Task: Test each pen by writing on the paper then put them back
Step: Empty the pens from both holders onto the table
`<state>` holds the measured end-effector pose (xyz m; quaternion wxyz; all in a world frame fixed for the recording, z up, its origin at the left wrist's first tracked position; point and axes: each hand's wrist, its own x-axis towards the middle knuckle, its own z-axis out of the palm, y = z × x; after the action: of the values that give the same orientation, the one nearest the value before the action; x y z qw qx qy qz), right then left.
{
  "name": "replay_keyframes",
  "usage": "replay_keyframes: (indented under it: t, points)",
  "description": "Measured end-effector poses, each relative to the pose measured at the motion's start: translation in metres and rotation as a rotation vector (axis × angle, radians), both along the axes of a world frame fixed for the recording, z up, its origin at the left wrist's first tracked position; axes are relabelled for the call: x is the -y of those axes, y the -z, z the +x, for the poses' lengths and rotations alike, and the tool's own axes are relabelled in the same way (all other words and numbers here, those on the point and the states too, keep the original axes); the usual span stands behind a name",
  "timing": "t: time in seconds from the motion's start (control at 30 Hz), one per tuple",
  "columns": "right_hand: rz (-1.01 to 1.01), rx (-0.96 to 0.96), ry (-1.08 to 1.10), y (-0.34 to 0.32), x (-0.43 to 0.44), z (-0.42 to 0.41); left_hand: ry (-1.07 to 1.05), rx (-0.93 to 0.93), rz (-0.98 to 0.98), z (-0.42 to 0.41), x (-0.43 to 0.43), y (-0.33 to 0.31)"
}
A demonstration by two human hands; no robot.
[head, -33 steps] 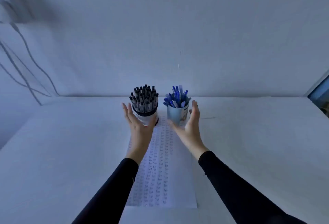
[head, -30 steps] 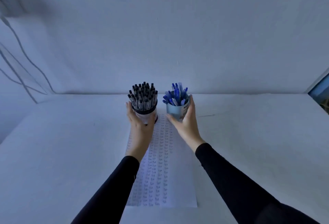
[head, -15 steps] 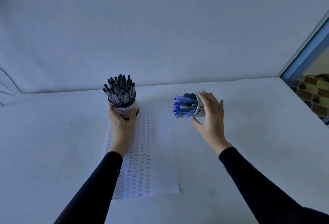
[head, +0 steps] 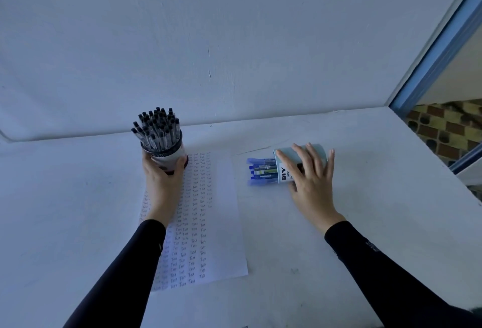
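A white cup packed with several black pens (head: pixel 159 129) stands upright at the far end of the paper (head: pixel 214 213), and my left hand (head: pixel 163 179) grips the cup's lower part from the near side. The paper is covered with rows of small handwritten "Test" words. To the right of it a light-blue cup (head: pixel 285 168) lies on its side on the table, mouth to the left, with several blue pens (head: pixel 262 171) sticking out of it. My right hand (head: pixel 310 179) lies over this cup, fingers spread across its top and thumb at its near side.
The white table (head: pixel 78 210) runs to a plain white wall at the back. A blue-framed window or door opening (head: pixel 440 48) stands at the right, with patterned tiles beyond it. The table's right edge runs close to the blue cup's side.
My right hand has carried the blue cup off the paper to the right and tipped it onto its side. My left hand closed round the black-pen cup and has stayed there.
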<state>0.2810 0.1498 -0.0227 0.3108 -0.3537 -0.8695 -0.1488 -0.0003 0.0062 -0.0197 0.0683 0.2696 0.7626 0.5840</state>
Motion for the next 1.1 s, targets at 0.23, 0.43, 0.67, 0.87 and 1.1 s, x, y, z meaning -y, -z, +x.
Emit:
replay_keyframes:
  t: [0.23,0.43,0.67,0.87,1.1]
  points:
    - [0.03,0.113,0.009,0.0,-0.014,0.01,-0.011,-0.006,-0.004,-0.001,-0.001,0.001]
    - [0.017,0.097,0.053,0.0,-0.038,0.028,-0.007,-0.01,0.006,-0.002,0.0,0.002]
    - [-0.089,-0.049,0.192,-0.006,-0.07,0.052,-0.012,-0.019,0.014,-0.002,0.0,0.002]
    - [-0.714,-0.867,-0.223,-0.049,-0.043,-0.024,-0.004,0.013,0.032,-0.002,-0.001,0.001]
    - [-1.132,-0.724,-0.436,-0.052,-0.003,-0.143,0.002,0.07,0.06,-0.006,0.0,0.005]
